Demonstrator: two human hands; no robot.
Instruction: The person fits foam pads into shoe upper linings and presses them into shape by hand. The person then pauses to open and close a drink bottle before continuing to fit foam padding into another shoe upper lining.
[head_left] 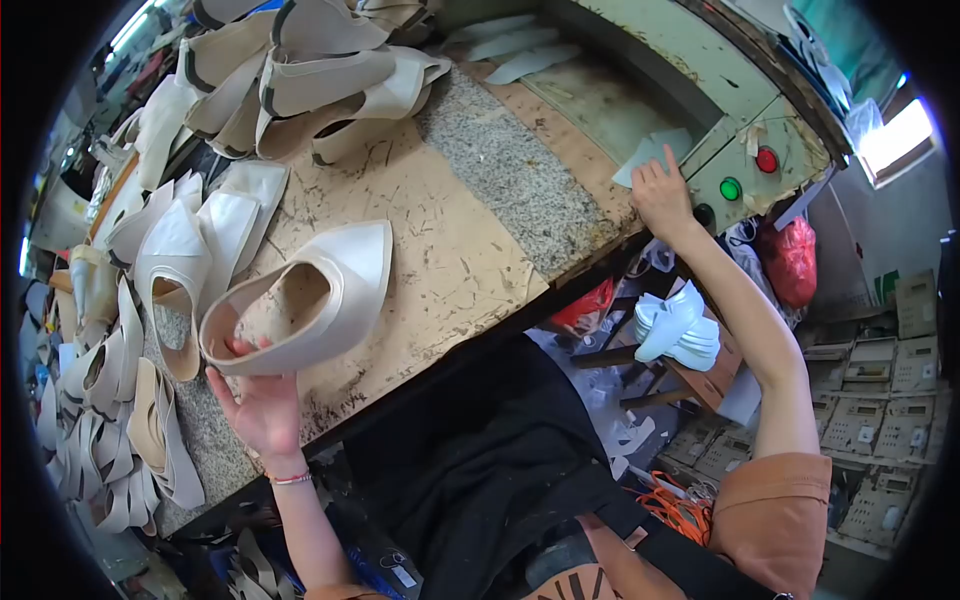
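My left hand [262, 408] holds a pale shoe upper [355, 270] by its rounded end, with fingers partly inside the opening. The upper is tilted over the worn worktable [440, 260]. At the machine's opening, my right hand [664, 195] touches a thin pale piece [650, 152] lying at the edge of the slot. Its index finger is stretched out and its other fingers are partly bent. More thin pale pieces [530, 62] lie deeper in the slot.
Shoe uppers are piled at the back left [330, 80] and far left [180, 240]. The machine [745, 120] carries a green button [731, 189] and a red button [766, 160]. Below the table edge, a stool [705, 375] bears stacked white pieces [675, 325].
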